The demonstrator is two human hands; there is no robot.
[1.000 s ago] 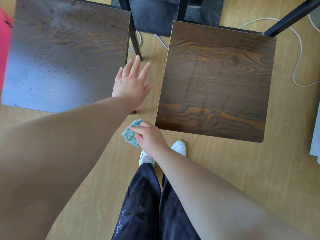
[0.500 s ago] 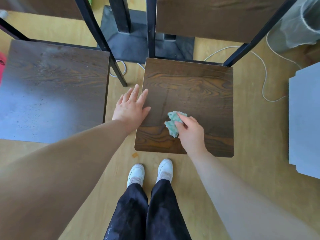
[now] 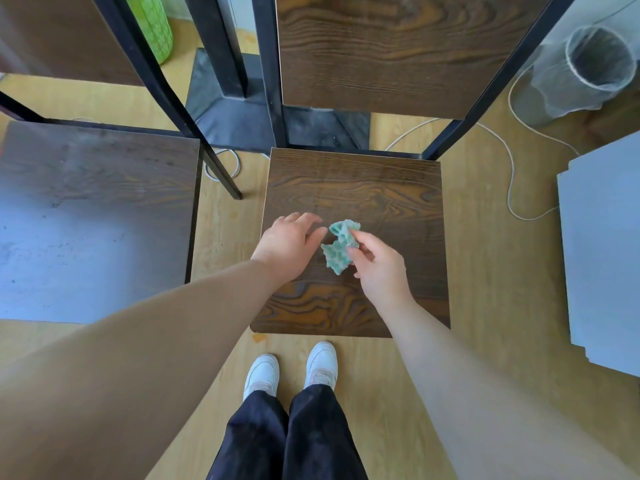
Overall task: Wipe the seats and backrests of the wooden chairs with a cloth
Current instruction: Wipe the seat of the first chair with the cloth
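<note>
Two dark wooden chairs with black metal frames stand before me. Over the right chair's seat (image 3: 381,188) my right hand (image 3: 379,268) pinches a crumpled green cloth (image 3: 339,245) between thumb and fingers. My left hand (image 3: 289,244) hovers just left of the cloth, fingers loosely curved, its fingertips close to the cloth; whether they touch it I cannot tell. This chair's backrest (image 3: 391,50) rises behind the seat. The left chair's seat (image 3: 93,216) looks dusty and speckled, with its backrest (image 3: 59,36) at the top left.
A black pedestal base (image 3: 239,112) stands between the chairs. A white cable (image 3: 509,174) loops on the wooden floor. A bin lined with a clear bag (image 3: 588,67) sits at the top right, a grey-white panel (image 3: 602,251) at the right, a green object (image 3: 152,26) behind. My white shoes (image 3: 291,372) are below the seat.
The view has pulled back and up from the chairs. My left hand moved right from the gap between the seats to beside the cloth. My right hand lifted the cloth over the right seat.
</note>
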